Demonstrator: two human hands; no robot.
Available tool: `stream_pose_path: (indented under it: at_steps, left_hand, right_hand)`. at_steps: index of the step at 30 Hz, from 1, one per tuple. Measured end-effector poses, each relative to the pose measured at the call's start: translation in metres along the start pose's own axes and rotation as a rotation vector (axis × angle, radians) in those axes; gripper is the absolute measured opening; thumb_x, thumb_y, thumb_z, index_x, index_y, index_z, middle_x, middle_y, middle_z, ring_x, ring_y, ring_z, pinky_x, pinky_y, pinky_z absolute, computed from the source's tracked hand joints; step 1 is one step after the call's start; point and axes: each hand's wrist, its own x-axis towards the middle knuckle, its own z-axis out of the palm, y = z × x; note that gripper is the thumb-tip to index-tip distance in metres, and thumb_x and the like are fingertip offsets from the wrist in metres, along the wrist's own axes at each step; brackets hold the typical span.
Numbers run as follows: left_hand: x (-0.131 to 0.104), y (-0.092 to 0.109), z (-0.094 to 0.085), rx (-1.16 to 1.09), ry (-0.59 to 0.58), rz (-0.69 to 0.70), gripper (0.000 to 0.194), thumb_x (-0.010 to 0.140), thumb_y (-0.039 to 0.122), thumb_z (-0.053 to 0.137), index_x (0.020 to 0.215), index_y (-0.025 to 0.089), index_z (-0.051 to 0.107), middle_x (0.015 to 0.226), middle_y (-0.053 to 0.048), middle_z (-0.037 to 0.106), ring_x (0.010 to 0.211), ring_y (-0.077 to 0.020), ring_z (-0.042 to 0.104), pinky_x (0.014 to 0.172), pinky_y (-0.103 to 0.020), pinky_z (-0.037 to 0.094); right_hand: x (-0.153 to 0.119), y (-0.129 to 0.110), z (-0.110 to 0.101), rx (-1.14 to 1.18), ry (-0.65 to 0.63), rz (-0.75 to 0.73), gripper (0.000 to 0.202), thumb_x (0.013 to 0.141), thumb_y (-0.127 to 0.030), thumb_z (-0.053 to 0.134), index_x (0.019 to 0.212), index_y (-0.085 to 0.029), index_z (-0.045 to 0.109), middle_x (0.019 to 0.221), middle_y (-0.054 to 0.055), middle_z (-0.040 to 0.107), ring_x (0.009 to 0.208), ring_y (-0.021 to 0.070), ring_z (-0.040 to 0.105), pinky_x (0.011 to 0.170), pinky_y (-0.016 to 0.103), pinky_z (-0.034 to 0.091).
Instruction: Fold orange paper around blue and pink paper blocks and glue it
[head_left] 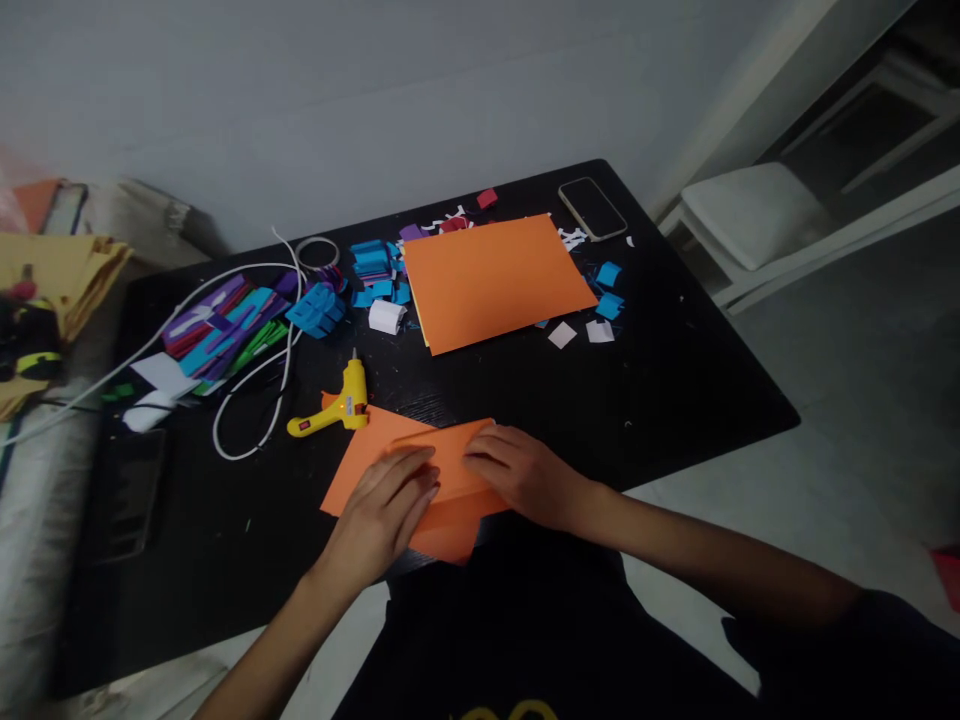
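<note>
A folded piece of orange paper [455, 463] lies at the table's near edge, on top of another orange sheet [352, 460]. My left hand [381, 510] rests on its left part, fingers bent and close together, pressing on the paper. From the right, my right hand [529, 475] grips the folded paper's right part, with its fingertips on the upper surface and the thumb hidden. A yellow glue gun [346, 400] lies just beyond the lower sheet, nozzle pointing away. Farther back, a stack of orange sheets [495, 280] covers some paper scraps.
The black table [675, 370] also holds a phone [592, 208], blue paper pieces [316, 310], a bundle of coloured strips [225, 330] and a looped white cable [225, 400]. A dark flat device [124, 495] lies at left. A white stool [754, 215] stands at right.
</note>
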Motion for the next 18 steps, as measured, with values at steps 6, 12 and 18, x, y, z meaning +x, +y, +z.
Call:
stream_pose_path:
  at_steps: [6, 12, 18]
  left_hand:
    - [-0.009, 0.003, -0.005, -0.006, -0.050, 0.009, 0.034, 0.103, 0.013, 0.055, 0.135, 0.019, 0.065, 0.145, -0.012, 0.066, 0.135, -0.0292, 0.063, 0.114, -0.050, 0.056]
    - [-0.013, 0.000, 0.000, -0.064, -0.038, -0.020, 0.032, 0.104, 0.011, 0.054, 0.132, 0.020, 0.065, 0.145, -0.012, 0.065, 0.137, -0.0282, 0.061, 0.115, -0.050, 0.056]
    - [-0.010, -0.003, -0.001, -0.161, -0.028, -0.085, 0.022, 0.105, 0.017, 0.053, 0.120, 0.021, 0.069, 0.136, -0.012, 0.069, 0.126, -0.0275, 0.067, 0.104, -0.048, 0.060]
  right_hand:
    - [-0.009, -0.003, -0.005, 0.068, -0.083, 0.013, 0.025, 0.101, -0.008, 0.053, 0.112, -0.018, 0.073, 0.117, 0.012, 0.072, 0.115, 0.0261, 0.064, 0.105, 0.047, 0.056]
    - [0.000, -0.007, -0.005, -0.005, -0.092, 0.047, 0.026, 0.105, -0.013, 0.049, 0.094, -0.014, 0.073, 0.104, 0.012, 0.071, 0.102, 0.0236, 0.062, 0.096, 0.040, 0.055]
    - [0.030, -0.007, -0.010, -0.052, -0.218, 0.168, 0.013, 0.101, -0.018, 0.059, 0.105, -0.013, 0.070, 0.111, 0.015, 0.069, 0.103, 0.0284, 0.060, 0.085, 0.042, 0.052]
